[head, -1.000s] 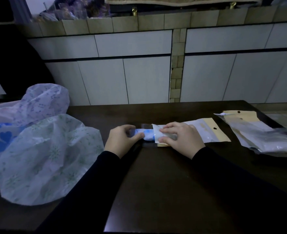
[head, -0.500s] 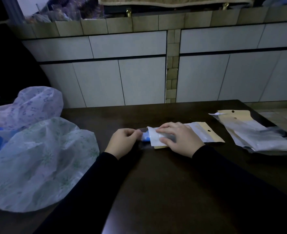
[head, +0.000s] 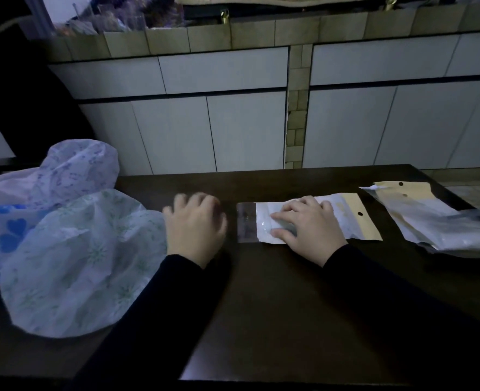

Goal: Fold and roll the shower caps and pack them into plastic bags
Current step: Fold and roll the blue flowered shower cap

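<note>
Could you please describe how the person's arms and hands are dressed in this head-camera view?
Both arms are covered by long, plain black sleeves that end at the wrists. The left hand and the right hand are bare, with no gloves. No rings, watch or bracelets can be made out, and the dim light shows no markings on the sleeves.

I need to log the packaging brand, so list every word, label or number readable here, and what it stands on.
None can be read.
Plastic bag under the right hand: tan header card with a hang hole, no print legible.
Pile of bags on the right: blank or too dim to tell.
Shower caps by the left hand: flower and heart patterns only, no lettering.
</note>
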`<state>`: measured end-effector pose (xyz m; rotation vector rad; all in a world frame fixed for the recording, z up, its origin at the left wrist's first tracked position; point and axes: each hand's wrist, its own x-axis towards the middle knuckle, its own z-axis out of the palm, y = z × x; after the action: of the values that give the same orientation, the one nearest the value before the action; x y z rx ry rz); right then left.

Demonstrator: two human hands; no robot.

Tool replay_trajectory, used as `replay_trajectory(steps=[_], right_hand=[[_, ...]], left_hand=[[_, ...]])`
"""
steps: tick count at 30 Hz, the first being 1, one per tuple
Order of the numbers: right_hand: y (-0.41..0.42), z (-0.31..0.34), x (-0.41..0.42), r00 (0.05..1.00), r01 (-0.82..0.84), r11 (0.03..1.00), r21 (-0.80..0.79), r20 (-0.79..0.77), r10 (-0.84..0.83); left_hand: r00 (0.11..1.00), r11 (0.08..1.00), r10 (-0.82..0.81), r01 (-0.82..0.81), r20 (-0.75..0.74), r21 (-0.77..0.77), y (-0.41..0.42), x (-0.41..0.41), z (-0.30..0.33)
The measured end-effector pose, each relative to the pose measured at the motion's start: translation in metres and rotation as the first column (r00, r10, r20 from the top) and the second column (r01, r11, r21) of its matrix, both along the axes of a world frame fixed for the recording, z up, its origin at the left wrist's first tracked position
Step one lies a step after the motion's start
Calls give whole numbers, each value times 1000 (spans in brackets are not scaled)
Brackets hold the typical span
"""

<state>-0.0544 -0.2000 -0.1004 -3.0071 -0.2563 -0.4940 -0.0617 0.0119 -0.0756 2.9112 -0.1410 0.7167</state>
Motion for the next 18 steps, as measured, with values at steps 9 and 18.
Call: replay_trajectory(steps=[9,18], right_hand=[[40,-7,6,1000,-14,1000,8,-2,14],[66,-2,58,977,-202,978,51,-59,205]], left_hand=[[933,949,316,-311,-175,55,45,-12,-30],[996,984,81,-84,-23,-156,52,-1,-35]])
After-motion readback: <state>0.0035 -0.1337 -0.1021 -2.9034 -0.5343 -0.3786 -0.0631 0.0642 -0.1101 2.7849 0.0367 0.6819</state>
